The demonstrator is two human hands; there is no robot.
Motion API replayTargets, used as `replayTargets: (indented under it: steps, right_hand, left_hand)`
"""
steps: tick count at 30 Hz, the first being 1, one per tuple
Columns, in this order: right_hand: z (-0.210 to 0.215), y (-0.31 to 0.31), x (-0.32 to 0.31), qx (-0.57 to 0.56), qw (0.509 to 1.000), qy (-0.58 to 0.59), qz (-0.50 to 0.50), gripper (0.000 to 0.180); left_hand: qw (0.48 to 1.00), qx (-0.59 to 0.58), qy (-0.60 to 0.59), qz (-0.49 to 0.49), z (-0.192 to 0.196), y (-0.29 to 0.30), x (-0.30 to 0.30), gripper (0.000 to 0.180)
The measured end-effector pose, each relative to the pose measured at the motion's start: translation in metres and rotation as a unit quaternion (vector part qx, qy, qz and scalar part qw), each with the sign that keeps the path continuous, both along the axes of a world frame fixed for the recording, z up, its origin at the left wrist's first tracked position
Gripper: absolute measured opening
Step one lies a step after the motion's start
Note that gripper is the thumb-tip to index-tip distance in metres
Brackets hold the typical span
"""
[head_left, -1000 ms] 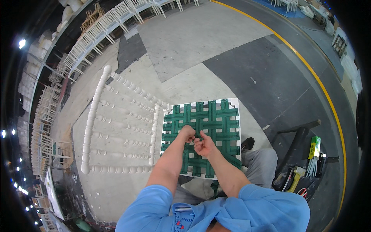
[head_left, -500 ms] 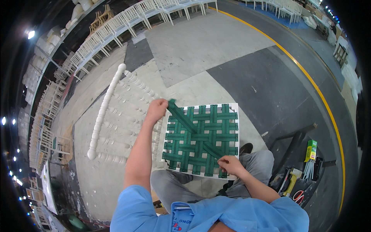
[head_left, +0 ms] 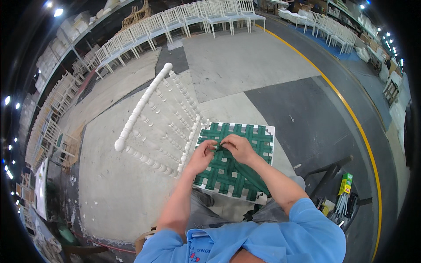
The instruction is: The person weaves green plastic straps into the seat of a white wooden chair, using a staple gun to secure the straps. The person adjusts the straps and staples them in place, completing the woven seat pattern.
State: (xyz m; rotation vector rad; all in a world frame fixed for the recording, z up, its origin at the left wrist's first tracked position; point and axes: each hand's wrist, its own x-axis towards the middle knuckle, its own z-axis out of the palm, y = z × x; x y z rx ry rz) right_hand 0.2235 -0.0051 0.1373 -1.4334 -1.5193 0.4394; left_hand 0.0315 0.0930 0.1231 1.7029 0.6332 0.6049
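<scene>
A white chair frame has green webbing straps woven over and under across its seat. Its back of turned white spindles rises to the left. Over the middle of the weave, my left hand pinches a bunched bit of loose green strap. My right hand grips the same strap right beside it, with the fingertips of both hands almost meeting. From there the loose length runs under my right forearm toward the seat's near right corner.
At my right a stand holds a green and yellow box, pale sticks and other tools. A dark bar juts out beside it. White chairs line the far side, and a yellow line curves along the floor.
My left hand has come down from the seat's far left, and my right hand up from the near edge, to meet over the middle. The view has shifted, and the chair appears farther right.
</scene>
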Motion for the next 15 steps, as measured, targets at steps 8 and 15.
replayTargets:
  steps: [8,15]
  right_hand:
    - [0.021,0.007,-0.023,-0.071,0.994,0.078,0.011,0.015]
    - [0.014,0.005,-0.006,0.035,0.995,-0.082,0.044,0.017]
  left_hand:
    - [0.967,-0.162,-0.122,0.154,-0.021,-0.020,0.001,0.009]
    - [0.964,-0.203,-0.113,0.128,-0.020,-0.016,0.008,0.015]
